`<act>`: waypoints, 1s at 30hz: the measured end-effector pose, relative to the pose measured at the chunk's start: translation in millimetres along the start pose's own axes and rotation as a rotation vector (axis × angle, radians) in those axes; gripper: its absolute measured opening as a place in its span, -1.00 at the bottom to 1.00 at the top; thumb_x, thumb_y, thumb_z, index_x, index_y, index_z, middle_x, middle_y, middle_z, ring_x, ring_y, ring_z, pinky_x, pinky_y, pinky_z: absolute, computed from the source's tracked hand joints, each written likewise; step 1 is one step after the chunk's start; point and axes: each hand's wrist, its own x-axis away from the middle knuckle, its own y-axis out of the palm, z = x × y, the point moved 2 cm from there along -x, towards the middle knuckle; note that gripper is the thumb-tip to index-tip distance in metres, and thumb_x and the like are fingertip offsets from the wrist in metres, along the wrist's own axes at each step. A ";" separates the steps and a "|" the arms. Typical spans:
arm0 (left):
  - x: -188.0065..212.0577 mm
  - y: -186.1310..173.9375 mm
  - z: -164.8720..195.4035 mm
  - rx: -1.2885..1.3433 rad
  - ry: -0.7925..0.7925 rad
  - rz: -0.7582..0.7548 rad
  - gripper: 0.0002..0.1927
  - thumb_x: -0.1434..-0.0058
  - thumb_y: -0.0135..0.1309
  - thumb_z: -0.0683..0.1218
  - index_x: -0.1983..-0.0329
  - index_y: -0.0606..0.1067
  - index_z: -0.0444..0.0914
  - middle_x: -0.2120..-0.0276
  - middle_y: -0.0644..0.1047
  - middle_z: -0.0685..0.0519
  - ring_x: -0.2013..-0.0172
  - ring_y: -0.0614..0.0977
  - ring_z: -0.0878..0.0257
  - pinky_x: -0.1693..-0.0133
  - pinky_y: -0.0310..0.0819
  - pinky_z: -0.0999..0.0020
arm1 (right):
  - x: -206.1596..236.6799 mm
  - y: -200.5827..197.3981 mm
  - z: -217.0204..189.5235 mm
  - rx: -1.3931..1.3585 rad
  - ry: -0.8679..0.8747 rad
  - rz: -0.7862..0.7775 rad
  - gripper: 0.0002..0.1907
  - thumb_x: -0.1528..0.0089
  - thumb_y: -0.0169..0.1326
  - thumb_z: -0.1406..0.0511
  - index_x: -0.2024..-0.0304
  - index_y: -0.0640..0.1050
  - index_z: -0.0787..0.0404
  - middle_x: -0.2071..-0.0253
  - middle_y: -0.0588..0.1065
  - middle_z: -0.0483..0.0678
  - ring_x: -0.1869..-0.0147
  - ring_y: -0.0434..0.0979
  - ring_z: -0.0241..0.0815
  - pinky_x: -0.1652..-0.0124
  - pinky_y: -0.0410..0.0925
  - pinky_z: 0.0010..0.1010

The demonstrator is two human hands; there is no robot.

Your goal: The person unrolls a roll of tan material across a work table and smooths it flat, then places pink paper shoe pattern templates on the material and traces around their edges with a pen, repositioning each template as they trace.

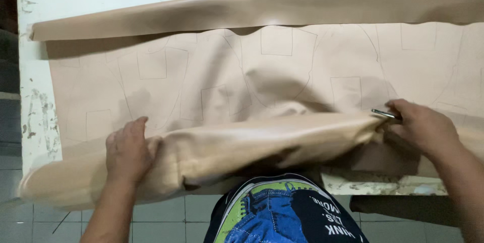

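Lower centre: my left hand (128, 149) lay flat, fingers together, on the rolled tan sheet (242, 147); right hand (421, 127) pinched metal scissors (385, 114). Advisable: keep the roll taut, cut along lines.

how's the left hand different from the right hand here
The left hand lies flat, palm down, on the rolled tan sheet; the right hand is curled at the roll's end. The left hand holds no tool; the right hand grips a thin metal tool. Both touch the same roll.
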 end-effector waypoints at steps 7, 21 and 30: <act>54.0 68.3 -43.5 0.151 -0.341 0.408 -0.39 -0.21 0.23 -0.06 -0.27 0.35 -0.36 -0.32 0.30 -0.27 -0.33 0.26 -0.20 -0.27 0.06 -0.17 | 38.9 53.4 17.8 -0.027 -0.040 0.588 -0.70 -0.37 0.15 0.11 -0.06 0.56 0.09 -0.06 0.55 -0.05 -0.13 0.53 -0.19 0.03 0.50 -0.33; 49.3 113.5 -98.2 1.835 -1.229 0.609 -0.37 -0.25 0.15 0.11 -0.26 0.33 -0.32 -0.16 0.51 -0.10 -0.10 0.61 0.01 -0.06 0.58 -0.07 | 37.8 139.8 100.7 -1.801 0.852 0.815 -0.38 -0.39 0.18 -0.03 -0.26 0.35 0.24 -0.12 0.53 -0.03 -0.17 0.62 -0.17 0.09 0.53 -0.36; 49.3 44.1 -147.0 1.608 -1.078 0.902 -0.38 -0.15 0.06 -0.23 -0.25 0.14 -0.48 -0.08 0.51 -0.23 0.05 0.77 -0.02 0.08 0.68 0.03 | 12.0 114.4 129.8 -1.632 0.717 0.688 -0.47 -0.42 0.07 -0.04 -0.23 0.40 0.19 -0.06 0.49 -0.01 -0.02 0.51 -0.16 0.15 0.47 -0.26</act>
